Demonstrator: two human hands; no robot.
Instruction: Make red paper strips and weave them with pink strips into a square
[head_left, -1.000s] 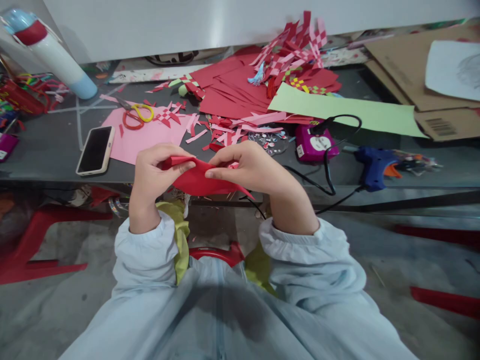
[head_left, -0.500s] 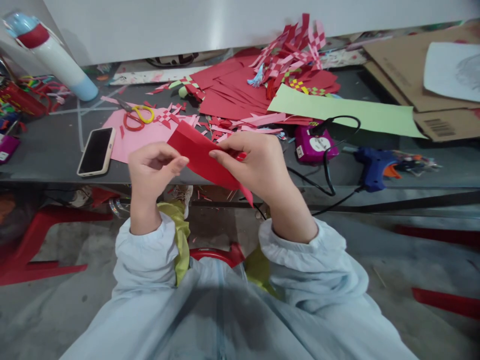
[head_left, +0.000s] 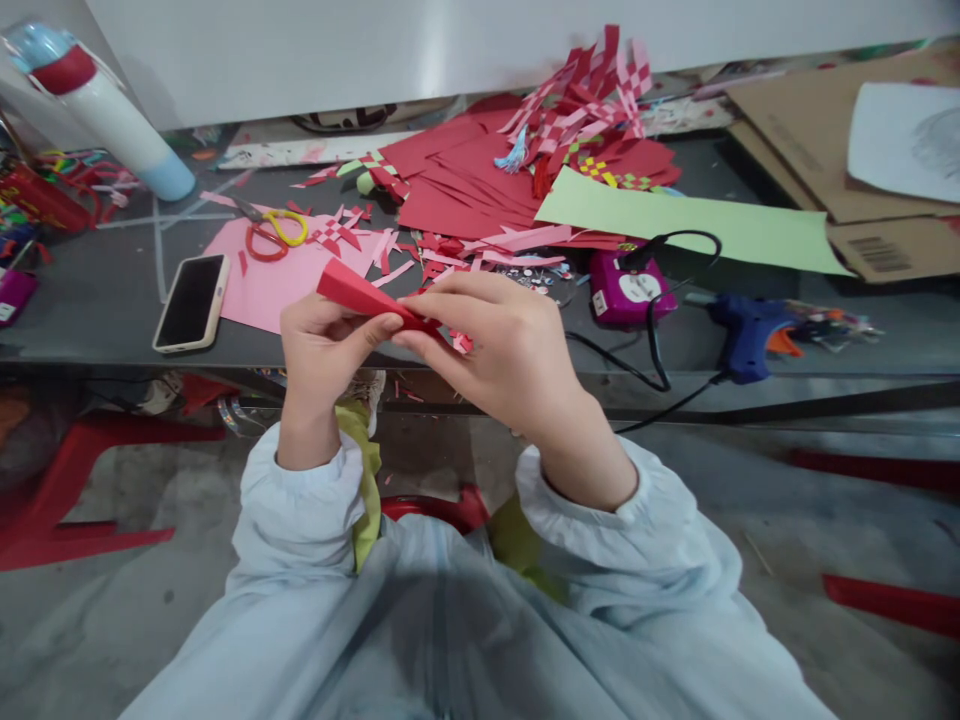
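Observation:
Between my two hands is a piece of red paper (head_left: 360,293), folded or turned edge-on so that it looks like a narrow strip. My left hand (head_left: 322,350) pinches it from below, thumb pressed near its middle. My right hand (head_left: 499,345) grips its right end between thumb and fingers, and the fingertips of both hands almost meet. The right fingers hide part of the paper. Just beyond my hands, pink paper (head_left: 259,290) lies on the table with scissors (head_left: 276,235) on it, their handles yellow and orange-red.
Red sheets (head_left: 465,185) and woven paper strips (head_left: 592,95) are heaped at the back. A light green strip (head_left: 690,222) lies to their right. A phone (head_left: 191,303), a bottle (head_left: 112,120), a purple box (head_left: 630,288), a blue glue gun (head_left: 742,330) with its cord, and cardboard (head_left: 810,150) surround the work.
My left hand has moved right, towards my right hand, and now pinches the red paper. The paper showed a broad face before and now appears narrow, folded or turned edge-on.

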